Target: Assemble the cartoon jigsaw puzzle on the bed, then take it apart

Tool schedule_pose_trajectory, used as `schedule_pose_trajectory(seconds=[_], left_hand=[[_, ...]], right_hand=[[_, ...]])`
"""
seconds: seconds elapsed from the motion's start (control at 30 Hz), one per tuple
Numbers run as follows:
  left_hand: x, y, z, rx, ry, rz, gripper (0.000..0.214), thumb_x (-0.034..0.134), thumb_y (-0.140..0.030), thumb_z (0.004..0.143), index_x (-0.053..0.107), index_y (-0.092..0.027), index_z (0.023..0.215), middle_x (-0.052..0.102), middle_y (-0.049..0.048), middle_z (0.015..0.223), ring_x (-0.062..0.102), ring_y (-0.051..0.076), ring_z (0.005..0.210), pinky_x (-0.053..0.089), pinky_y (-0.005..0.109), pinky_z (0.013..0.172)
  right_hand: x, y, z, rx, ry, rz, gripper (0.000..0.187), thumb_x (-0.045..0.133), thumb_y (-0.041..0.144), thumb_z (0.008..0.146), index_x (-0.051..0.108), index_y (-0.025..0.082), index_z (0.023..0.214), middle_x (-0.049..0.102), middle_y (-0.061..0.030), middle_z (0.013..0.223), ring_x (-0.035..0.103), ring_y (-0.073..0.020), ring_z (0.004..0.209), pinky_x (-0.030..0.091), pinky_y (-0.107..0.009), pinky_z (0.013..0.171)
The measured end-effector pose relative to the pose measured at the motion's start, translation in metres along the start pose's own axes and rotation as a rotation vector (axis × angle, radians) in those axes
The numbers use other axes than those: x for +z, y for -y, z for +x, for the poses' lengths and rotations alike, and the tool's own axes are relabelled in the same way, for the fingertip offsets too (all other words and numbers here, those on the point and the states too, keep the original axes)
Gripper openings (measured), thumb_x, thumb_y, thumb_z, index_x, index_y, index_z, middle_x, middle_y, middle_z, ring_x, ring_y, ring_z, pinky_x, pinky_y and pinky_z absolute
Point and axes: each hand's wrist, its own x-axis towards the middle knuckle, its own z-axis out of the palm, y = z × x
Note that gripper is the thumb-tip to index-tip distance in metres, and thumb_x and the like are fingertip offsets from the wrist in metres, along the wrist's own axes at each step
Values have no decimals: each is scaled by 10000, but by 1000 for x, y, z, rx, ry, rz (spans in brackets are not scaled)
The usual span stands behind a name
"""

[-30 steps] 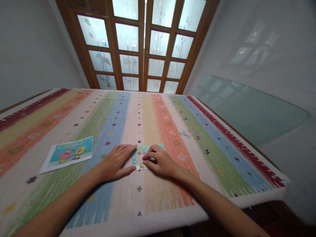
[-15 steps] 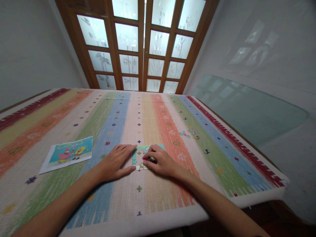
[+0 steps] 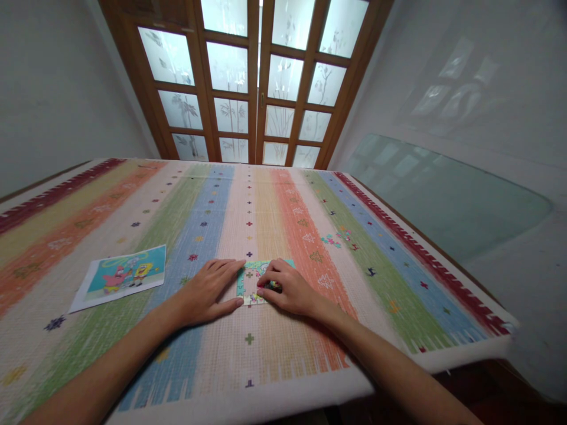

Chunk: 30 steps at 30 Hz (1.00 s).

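Observation:
A partly assembled jigsaw puzzle lies flat on the striped tablecloth, its teal edge pieces framing a gap where the cloth shows through. My left hand rests beside it with fingers stretched out, thumb and fingertips touching the puzzle's left edge. Over the right part is my right hand, its fingers curled and thumb and index pinched on a small, mostly hidden puzzle piece with some pink on it. That hand covers much of the puzzle's right side.
A printed cartoon picture on white paper lies to the left. Several loose puzzle pieces are grouped farther off on the right. The tablecloth drops over the near table edge. Wooden glazed doors stand behind the table.
My right hand's fingertips have shifted very slightly over the puzzle. My left hand stays in place, as do the loose pieces and the printed picture.

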Motion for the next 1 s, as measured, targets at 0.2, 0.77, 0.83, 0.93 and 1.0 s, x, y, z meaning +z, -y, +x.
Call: schedule_pose_trajectory(seconds=[0.2,0.77,0.83,0.93,1.0], left_hand=[[0,0,1,1,1,-1,641,511,-498,1019,296,-177,1531,541,164,1439,529,334,1283,406,490,1093],[-1,-2,2,2,-10,-10,626,514,-483,1018,299,-185,1525,544,163,1437,535,332,1280,413,495,1095],[-1,-2,2,5,-12,-7,622,508,-484,1022,296,-182,1522,543,165,1435,534,331,1278,414,495,1092],[-1,-2,2,1,-9,-6,621,513,-484,1019,301,-181,1518,546,164,1429,535,333,1273,416,496,1092],[-1,-2,2,-2,-4,-7,622,516,-478,1019,300,-183,1522,545,163,1432,536,334,1273,415,500,1095]], right_hand=[[-1,-1,-1,-51,-23,-6,75,707,239,910,757,184,897,623,-61,904,591,-193,878,482,-331,796],[-12,0,-5,-248,55,-54,197,629,274,902,788,187,976,639,-70,882,573,-195,830,469,-333,750],[-12,1,-5,-236,72,-57,196,636,293,909,789,186,970,637,-69,882,571,-194,833,469,-332,751],[-13,1,-5,-235,86,-44,207,660,323,906,785,181,990,637,-74,906,572,-192,840,470,-330,753],[-17,-4,-4,-219,59,-56,215,643,325,925,778,187,1018,637,-78,923,574,-193,844,469,-333,758]])
